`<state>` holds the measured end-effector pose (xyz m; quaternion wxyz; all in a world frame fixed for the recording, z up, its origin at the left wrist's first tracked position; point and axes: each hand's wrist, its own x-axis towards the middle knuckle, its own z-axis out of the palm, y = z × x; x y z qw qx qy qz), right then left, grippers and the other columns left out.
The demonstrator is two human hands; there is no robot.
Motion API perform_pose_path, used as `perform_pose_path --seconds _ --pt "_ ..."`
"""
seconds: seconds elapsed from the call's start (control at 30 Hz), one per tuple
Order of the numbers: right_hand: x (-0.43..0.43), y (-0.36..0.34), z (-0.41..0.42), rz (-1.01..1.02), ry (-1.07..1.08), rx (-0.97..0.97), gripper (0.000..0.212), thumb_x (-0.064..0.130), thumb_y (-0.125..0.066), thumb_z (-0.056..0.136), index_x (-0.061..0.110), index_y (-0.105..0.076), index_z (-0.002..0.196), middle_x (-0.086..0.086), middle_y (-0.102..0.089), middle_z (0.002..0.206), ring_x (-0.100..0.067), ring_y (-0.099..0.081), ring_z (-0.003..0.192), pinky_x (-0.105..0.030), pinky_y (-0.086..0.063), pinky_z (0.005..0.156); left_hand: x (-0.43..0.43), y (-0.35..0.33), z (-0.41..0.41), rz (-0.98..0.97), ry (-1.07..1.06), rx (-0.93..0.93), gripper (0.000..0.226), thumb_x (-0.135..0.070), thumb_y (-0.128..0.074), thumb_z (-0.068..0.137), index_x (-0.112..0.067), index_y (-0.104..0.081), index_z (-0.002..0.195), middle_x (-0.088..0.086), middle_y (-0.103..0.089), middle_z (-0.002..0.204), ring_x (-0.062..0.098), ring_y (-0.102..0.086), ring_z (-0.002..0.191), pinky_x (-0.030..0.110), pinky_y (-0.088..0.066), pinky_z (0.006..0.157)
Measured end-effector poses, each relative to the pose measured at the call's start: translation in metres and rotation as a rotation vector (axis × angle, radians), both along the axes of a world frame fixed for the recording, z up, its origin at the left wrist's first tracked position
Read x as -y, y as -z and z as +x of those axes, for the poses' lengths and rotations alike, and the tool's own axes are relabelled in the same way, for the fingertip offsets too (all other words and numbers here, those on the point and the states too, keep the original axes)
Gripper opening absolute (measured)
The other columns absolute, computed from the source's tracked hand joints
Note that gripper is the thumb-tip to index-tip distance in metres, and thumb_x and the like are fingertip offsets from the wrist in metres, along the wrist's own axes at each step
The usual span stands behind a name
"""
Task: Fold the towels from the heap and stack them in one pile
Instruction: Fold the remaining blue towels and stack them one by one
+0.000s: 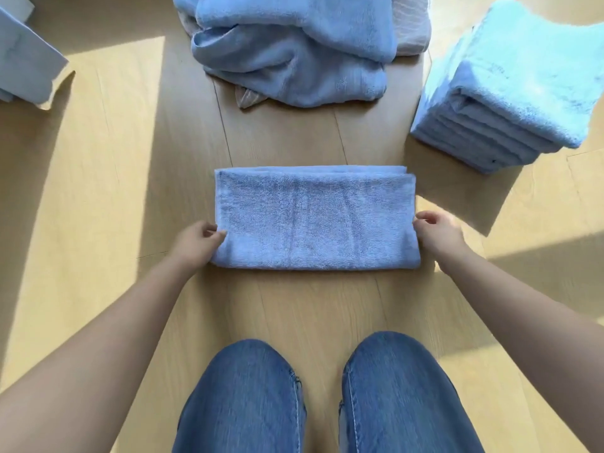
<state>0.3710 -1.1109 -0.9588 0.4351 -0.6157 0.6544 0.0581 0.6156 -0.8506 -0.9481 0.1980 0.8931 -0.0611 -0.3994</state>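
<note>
light blue towel [315,217] at centre; blue heap [294,50] at top with a grey-striped cloth [248,99]; pale blue pile [510,89] upper right; tan wood floor [114,197]; blue jeans [242,397].

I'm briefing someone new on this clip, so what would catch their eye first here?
The folded towel lies on the floor straight ahead of the knees, with the left grip and right grip pinching its short ends. Beyond it sits the rumpled heap, and at far right the neat pile of folded towels.
</note>
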Motion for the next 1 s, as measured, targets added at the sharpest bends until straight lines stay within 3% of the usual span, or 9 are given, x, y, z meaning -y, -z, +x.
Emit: perform_pose_path --seconds 0.13,0.23,0.33,0.43,0.47,0.53,0.63,0.8,1.0 --pt "-0.007 0.005 0.005 0.071 0.13 0.043 0.046 0.014 -0.058 0.087 0.008 -0.045 0.131 -0.013 -0.059 0.115 -0.021 -0.054 0.095 -0.033 -0.043 0.092 -0.008 0.006 -0.012 -0.143 -0.259 -0.102 0.034 -0.007 -0.059 0.088 0.005 -0.05 0.119 0.026 -0.058 0.12 0.022 -0.055 0.094 0.034 -0.045 0.081" --pt "0.003 0.001 0.018 0.1 0.248 0.142 0.052 0.012 -0.062 0.084 0.009 -0.042 0.132 -0.005 -0.057 0.09 -0.016 -0.052 0.072 -0.03 -0.044 0.069 0.004 0.003 -0.007 -0.209 -0.341 -0.086 0.041 -0.005 -0.059 0.087 0.005 -0.045 0.124 0.023 -0.054 0.125 0.019 -0.052 0.096 0.024 -0.044 0.07" --pt "0.016 -0.001 0.03 0.101 0.232 0.21 0.044 0.007 -0.062 0.083 0.003 -0.05 0.125 -0.009 -0.058 0.096 -0.018 -0.055 0.073 -0.027 -0.046 0.064 0.022 -0.001 0.004 -0.31 -0.425 -0.078 0.046 -0.004 -0.056 0.089 0.002 -0.039 0.131 0.017 -0.053 0.127 0.018 -0.053 0.091 0.019 -0.04 0.059" --pt "0.021 -0.009 0.043 0.13 0.112 0.203 0.008 0.002 -0.057 0.084 0.006 -0.062 0.089 -0.003 -0.056 0.072 -0.012 -0.05 0.058 -0.01 -0.04 0.041 0.037 -0.004 0.014 -0.363 -0.519 -0.141 0.041 -0.006 -0.055 0.09 -0.003 -0.042 0.129 0.011 -0.056 0.109 0.013 -0.052 0.068 0.024 -0.044 0.053" --pt "0.021 -0.011 0.045 0.131 0.093 0.202 0.008 0.002 -0.057 0.084 0.007 -0.061 0.08 -0.001 -0.053 0.067 -0.011 -0.048 0.056 -0.01 -0.038 0.038 0.04 -0.007 0.014 -0.367 -0.529 -0.155 0.033 -0.005 -0.054 0.09 -0.005 -0.047 0.122 0.008 -0.058 0.098 0.012 -0.051 0.065 0.024 -0.047 0.048" --pt "0.021 -0.01 0.047 0.085 0.085 0.21 0.006 0.003 -0.056 0.082 0.001 -0.06 0.078 -0.006 -0.053 0.07 -0.016 -0.05 0.062 -0.018 -0.041 0.052 0.041 -0.009 0.013 -0.355 -0.49 -0.135 0.01 -0.002 -0.051 0.091 -0.009 -0.056 0.096 0.002 -0.057 0.079 0.011 -0.052 0.063 0.017 -0.048 0.043" --pt "0.022 -0.014 0.046 0.026 0.132 0.254 0.005 0.005 -0.054 0.079 0.008 -0.058 0.078 -0.008 -0.048 0.08 -0.019 -0.045 0.075 -0.031 -0.035 0.066 0.037 -0.008 0.015 -0.347 -0.457 -0.065 0.025 -0.002 -0.05 0.091 -0.017 -0.053 0.071 -0.001 -0.055 0.073 0.011 -0.051 0.063 0.021 -0.046 0.055" --pt "0.026 -0.017 0.05 -0.001 0.169 0.333 0.008 0.003 -0.052 0.08 0.009 -0.055 0.076 -0.006 -0.044 0.076 -0.016 -0.042 0.064 -0.027 -0.033 0.058 0.033 -0.006 0.023 -0.363 -0.468 -0.058 0.025 -0.001 -0.051 0.09 -0.018 -0.052 0.071 -0.001 -0.054 0.073 0.009 -0.05 0.063 0.019 -0.042 0.058" --pt "0.033 -0.016 0.055 -0.057 0.138 0.346 0.006 0.009 -0.055 0.08 0.01 -0.062 0.08 -0.007 -0.054 0.083 -0.019 -0.048 0.078 -0.033 -0.04 0.072 0.03 -0.003 0.032 -0.392 -0.475 -0.053 0.018 -0.004 -0.051 0.09 -0.016 -0.054 0.077 -0.004 -0.054 0.076 0.009 -0.05 0.067 0.022 -0.041 0.062"
